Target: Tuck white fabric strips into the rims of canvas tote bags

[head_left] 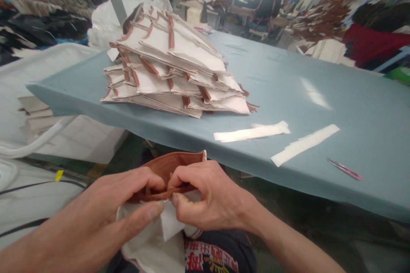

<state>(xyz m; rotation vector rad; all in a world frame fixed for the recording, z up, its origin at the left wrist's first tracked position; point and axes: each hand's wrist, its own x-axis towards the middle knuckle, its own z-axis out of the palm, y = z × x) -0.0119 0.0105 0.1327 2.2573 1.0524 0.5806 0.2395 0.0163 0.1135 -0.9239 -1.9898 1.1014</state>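
Observation:
On my lap, below the table's front edge, lies a cream fabric bag [145, 239] with a brown band [169, 163] around its opening. My left hand [128, 200] pinches the brown edge from the left, thumb in front and fingers inside. Close beside it, my right hand [205, 196] grips the same edge between thumb and bent forefinger. A small white piece [171, 224] hangs from the edge under my fingertips; I cannot tell whether it is paper or cloth.
A blue-grey covered table [256, 94] stands ahead. It bears a tall pile of cream, brown-trimmed fabric pieces [179, 59], white strips [251, 132] and pink-handled tweezers or snips [346, 169]. At left is a white container [73, 140]. A person [269, 4] sits in the background.

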